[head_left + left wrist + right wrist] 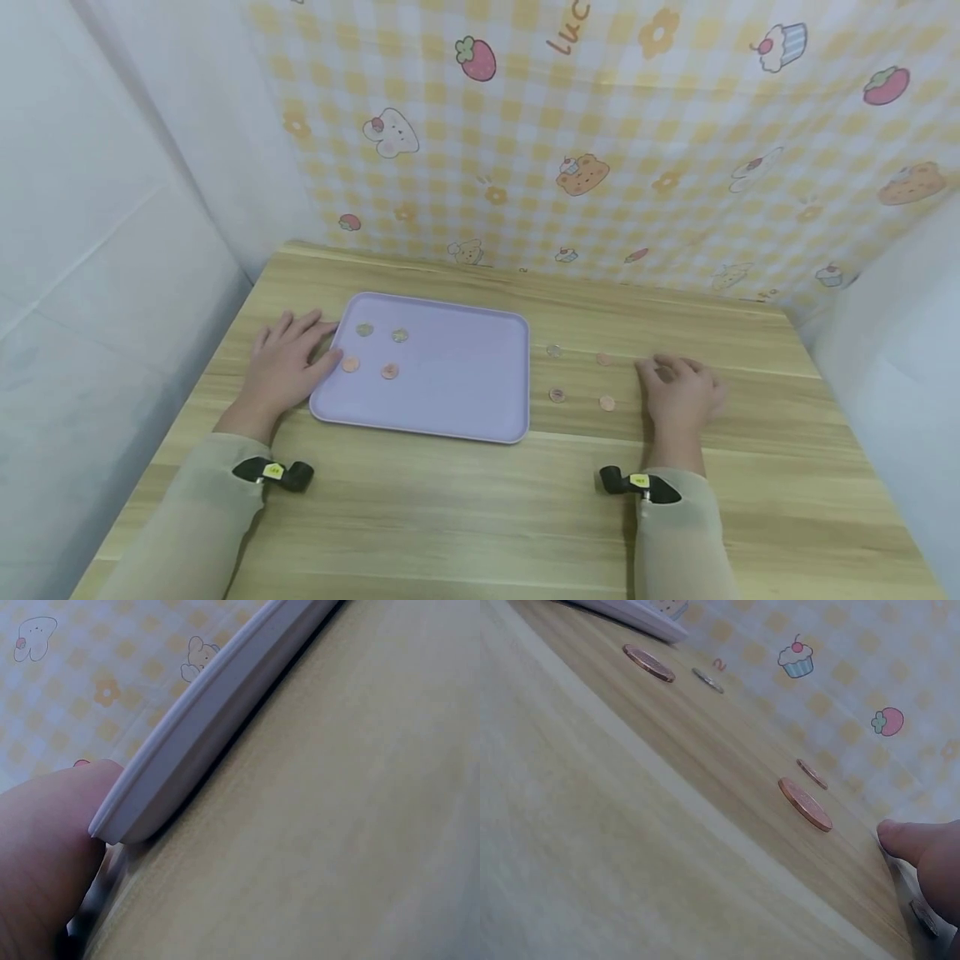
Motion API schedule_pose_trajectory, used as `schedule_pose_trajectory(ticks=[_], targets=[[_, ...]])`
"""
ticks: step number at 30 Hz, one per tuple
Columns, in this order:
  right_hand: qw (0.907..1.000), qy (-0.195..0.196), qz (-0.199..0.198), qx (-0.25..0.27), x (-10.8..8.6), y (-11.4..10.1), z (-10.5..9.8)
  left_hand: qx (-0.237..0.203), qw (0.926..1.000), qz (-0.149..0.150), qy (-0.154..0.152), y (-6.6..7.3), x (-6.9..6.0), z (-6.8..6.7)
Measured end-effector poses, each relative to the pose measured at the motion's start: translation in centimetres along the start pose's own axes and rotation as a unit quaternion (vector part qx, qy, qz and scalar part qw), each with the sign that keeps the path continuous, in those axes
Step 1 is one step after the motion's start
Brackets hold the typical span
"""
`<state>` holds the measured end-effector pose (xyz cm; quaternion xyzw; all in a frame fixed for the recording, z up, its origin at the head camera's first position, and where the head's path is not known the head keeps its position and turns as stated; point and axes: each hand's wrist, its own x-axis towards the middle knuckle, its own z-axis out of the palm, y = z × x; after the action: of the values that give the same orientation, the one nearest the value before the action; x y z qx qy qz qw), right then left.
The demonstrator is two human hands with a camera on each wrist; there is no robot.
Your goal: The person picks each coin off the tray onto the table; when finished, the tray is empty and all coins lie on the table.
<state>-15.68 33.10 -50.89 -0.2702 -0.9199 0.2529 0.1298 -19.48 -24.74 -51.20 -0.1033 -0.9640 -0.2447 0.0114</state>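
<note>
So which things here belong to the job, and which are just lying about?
Likely the job's:
lilac tray
four coins on it
four coins right of it
coin by the right hand
left hand

Likely just surroundings:
checked cloth
wrist cameras
wooden table

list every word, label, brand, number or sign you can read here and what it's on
"luc": on the cloth, at the head view's top edge, possibly cut off
Small marks along the cloth's lower edge: too unclear to read
Yellow labels on the wrist cameras: too small to read
Coins: too small or blurred to read
</note>
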Motion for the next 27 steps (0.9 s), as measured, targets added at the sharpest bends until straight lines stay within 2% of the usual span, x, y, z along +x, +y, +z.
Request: schedule_pose_trajectory(ticks=[5, 19, 27], targets=[[0.9999, -0.003, 0.002, 0.012, 0.01, -0.01, 0.29, 0.002, 1.0000, 0.000, 0.002, -0.03, -0.16, 0.11], [0.9986, -0.044, 0.017, -0.021, -0.05, -0.59, -0.13, 0.001, 1.0000, -0.002, 0.002, -0.11, -0.23, 0.27], [0.9982, -0.051, 0.019, -0.026, -0.13, -0.70, -0.20, -0.003, 1.0000, -0.006, 0.000, 0.03, -0.31, 0.14]])
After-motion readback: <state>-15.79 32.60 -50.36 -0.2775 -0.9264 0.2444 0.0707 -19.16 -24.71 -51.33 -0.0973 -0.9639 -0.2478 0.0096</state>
